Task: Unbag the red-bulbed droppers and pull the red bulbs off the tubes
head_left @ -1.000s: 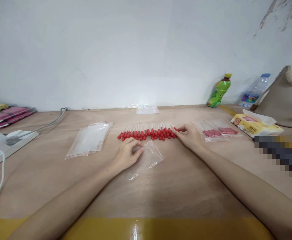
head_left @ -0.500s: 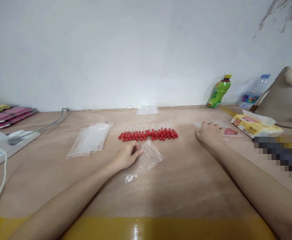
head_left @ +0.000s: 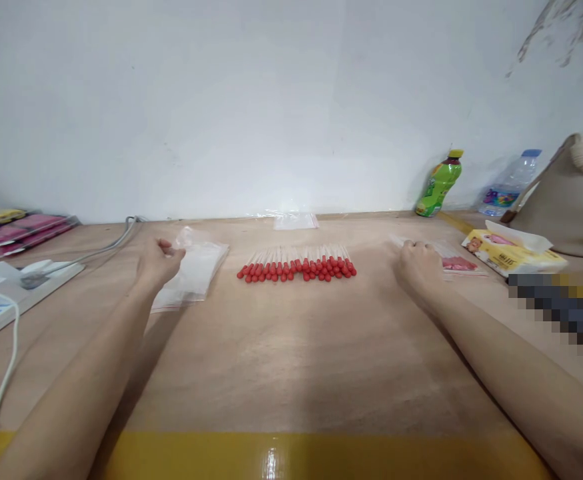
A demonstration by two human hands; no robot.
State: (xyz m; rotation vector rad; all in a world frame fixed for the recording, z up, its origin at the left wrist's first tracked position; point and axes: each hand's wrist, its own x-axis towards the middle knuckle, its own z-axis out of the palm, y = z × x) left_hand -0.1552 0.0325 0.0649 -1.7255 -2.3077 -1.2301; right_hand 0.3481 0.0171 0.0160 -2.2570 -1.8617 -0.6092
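Note:
My left hand [head_left: 158,262] is closed, thumb and fingers pinching a clear zip bag [head_left: 186,237] above a stack of flat zip bags [head_left: 191,273]. To the right, my right hand [head_left: 420,263] has its fingers curled down over a zip bag with red contents [head_left: 460,263]. Its fingertips are hidden, though clear plastic shows on both sides of the hand. Between the hands lies a row of thin, clear-stemmed sticks with red bulb ends [head_left: 296,269], the red ends toward me.
Another flat zip bag [head_left: 296,221] lies by the wall. On the right are a green bottle [head_left: 440,183], a clear bottle [head_left: 508,183], a tissue pack [head_left: 511,252] and a beige bag [head_left: 566,200]. A power strip [head_left: 46,283] with cables and pink packets [head_left: 21,230] lie left.
My left hand has moved left and away from me with the clear zip bag, from the front of the red-ended row to the stack. My right hand has curled tighter, staying in place.

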